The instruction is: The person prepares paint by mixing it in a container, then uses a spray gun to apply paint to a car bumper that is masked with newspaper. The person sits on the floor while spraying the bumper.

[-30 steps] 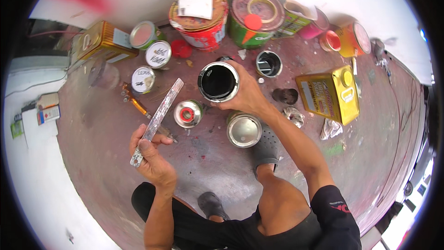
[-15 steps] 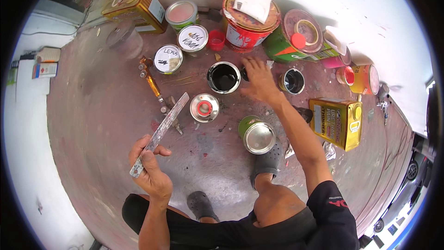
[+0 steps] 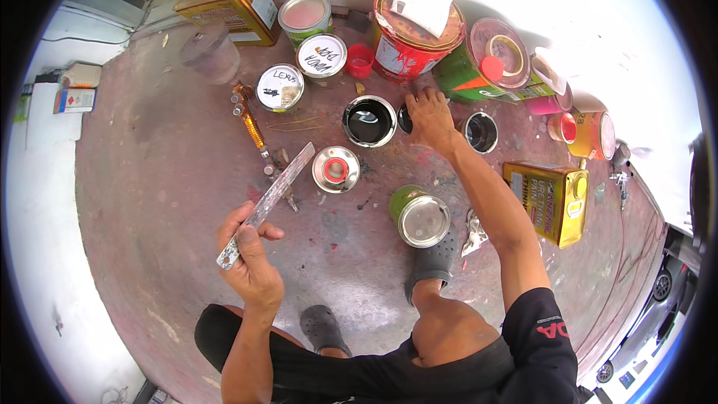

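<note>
My left hand [image 3: 253,258] grips a flat metal mixing stick [image 3: 268,206], spotted with dried paint and slanting up to the right. Over a dark round thing [image 3: 404,118] my right hand [image 3: 432,121] bends its fingers; the palm and fingers cover most of it, so its kind is unclear. Just left of it stands an open can of black paint [image 3: 392,121]. To the right of my hand is a smaller open can [image 3: 479,133] with a dark inside. A silver-topped can with a red cap [image 3: 336,170] sits between the stick's tip and the black paint.
A green can with a silver lid [image 3: 423,221] stands by my right shoe. Gold thinner tins [image 3: 550,202], a red bucket [image 3: 407,66] and lidded cans [image 3: 280,87] surround the work area. A spray gun [image 3: 250,123] lies on the stained floor [image 3: 172,202].
My right hand has drawn in its spread fingers over the dark round thing and shifted slightly right. My left hand keeps its grip on the mixing stick. The whole view has shifted a little.
</note>
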### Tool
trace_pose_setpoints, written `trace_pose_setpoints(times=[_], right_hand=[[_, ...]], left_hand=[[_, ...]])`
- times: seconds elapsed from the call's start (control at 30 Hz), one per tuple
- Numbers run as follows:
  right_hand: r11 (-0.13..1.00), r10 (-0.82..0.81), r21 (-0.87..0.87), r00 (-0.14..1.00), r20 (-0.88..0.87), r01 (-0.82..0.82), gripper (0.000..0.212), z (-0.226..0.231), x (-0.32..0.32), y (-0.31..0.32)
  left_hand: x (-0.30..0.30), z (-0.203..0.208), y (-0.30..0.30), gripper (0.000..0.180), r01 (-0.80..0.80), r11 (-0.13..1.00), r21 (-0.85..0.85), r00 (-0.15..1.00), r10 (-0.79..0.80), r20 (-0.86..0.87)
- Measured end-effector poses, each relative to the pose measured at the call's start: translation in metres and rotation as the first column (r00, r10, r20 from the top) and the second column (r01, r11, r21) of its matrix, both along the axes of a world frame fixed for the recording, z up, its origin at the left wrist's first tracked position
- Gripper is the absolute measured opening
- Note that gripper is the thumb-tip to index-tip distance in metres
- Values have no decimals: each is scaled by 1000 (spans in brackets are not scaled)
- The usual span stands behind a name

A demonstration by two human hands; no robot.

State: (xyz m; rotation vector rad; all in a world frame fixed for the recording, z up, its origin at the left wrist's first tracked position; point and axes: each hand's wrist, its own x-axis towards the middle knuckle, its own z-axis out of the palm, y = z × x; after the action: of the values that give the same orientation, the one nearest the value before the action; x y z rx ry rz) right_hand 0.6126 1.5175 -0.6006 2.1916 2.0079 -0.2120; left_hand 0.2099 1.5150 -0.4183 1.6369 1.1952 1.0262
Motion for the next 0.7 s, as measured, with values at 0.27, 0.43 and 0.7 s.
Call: trace_pose_setpoints(times=[0.27, 0.43, 0.7], right_hand=[[883, -253, 346, 943, -215, 316, 93, 107, -30, -28], [731, 3, 595, 870, -494, 335, 76, 91, -65, -19], [805, 8, 535, 896, -443, 258, 55, 36, -95, -24]], left_hand=[[3, -5, -1, 41, -1, 1000, 7, 1000, 1, 3], [4, -6, 1, 40, 10, 1000, 4, 1000, -10, 1], [1, -10, -1, 39, 10, 1000, -2, 1000, -9, 20]])
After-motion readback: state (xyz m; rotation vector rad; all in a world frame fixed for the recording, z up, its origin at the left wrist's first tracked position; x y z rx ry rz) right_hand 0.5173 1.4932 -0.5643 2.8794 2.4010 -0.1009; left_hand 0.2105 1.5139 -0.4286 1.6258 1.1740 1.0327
